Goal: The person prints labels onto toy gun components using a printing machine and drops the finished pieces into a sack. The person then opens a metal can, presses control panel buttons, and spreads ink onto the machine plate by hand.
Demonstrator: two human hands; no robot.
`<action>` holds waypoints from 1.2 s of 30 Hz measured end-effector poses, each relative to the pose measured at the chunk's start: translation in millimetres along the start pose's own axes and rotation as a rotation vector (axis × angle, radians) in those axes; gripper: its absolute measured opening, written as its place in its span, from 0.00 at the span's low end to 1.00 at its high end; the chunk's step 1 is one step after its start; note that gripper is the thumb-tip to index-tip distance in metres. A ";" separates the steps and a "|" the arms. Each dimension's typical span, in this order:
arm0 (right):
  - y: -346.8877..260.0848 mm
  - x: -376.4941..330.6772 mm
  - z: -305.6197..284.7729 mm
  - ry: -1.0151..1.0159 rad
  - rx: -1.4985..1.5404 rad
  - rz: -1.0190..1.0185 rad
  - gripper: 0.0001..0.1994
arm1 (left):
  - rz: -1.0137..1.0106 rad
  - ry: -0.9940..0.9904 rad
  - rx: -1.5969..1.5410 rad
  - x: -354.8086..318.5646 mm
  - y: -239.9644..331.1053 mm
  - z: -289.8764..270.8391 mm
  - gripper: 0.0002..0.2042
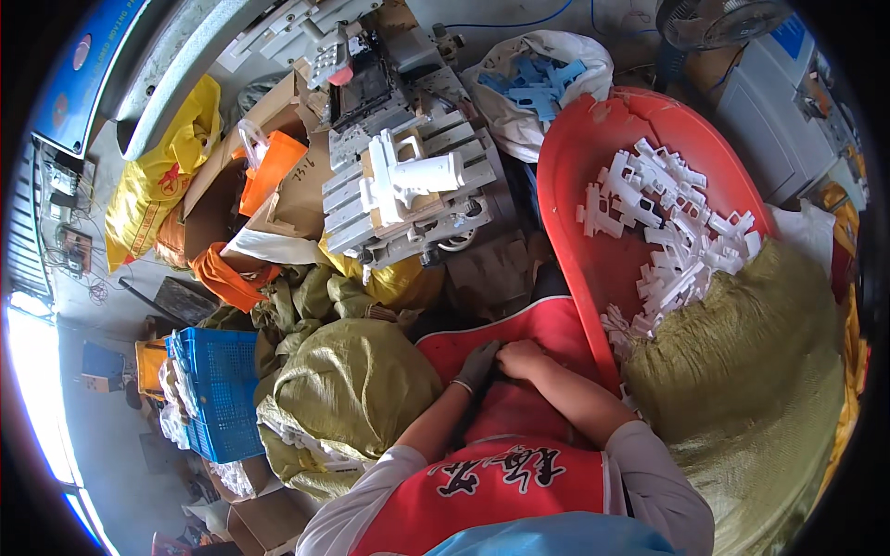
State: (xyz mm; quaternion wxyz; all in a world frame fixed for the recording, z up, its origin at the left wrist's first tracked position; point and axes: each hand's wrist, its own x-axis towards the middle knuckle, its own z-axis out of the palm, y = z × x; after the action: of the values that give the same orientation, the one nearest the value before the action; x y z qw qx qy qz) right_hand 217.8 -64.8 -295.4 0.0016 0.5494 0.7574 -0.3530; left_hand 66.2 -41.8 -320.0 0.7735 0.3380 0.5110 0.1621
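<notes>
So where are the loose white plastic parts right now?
In the head view, the white plastic parts are piled in the red tub on the person's right, just above the olive woven sack and beyond the right hand.

Red vest w/ black marks, white sleeves, grey glove on left grip [479, 364].

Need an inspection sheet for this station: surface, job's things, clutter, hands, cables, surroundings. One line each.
Surface: red apron across the lap; no bare tabletop seen.
Job's things: white plastic parts heaped in a tilted red tub; one white part on the grey jig ahead.
Clutter: green woven sacks, blue crate, yellow bag, cardboard, orange cloth.
Hands: left hand gloved, right hand bare, both resting together on the apron; holding anything, cannot tell.
Cables: blue cable at top; thin wires at far left.
Surroundings: fan, grey machine at upper right.
</notes>
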 end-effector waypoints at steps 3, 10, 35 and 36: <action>3.6 0.5 3.1 0.018 0.002 -0.007 0.12 | -0.029 0.004 -0.045 -3.0 5.0 6.0 0.17; -2.7 -4.4 -7.0 0.040 -0.012 -0.030 0.13 | 0.027 0.001 -0.030 1.6 -2.2 -0.1 0.16; 3.2 -1.8 1.1 0.060 0.006 -0.061 0.13 | 0.002 0.022 -0.044 -14.9 15.3 14.4 0.13; 3.1 -1.4 1.8 0.059 0.006 -0.061 0.13 | 0.001 0.023 -0.044 -15.0 15.1 14.0 0.13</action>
State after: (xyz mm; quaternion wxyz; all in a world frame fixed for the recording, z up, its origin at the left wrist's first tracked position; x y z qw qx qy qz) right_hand 220.2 -66.5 -297.8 -0.0333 0.5362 0.7725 -0.3386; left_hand 73.8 -44.9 -295.9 0.7750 0.3191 0.5157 0.1777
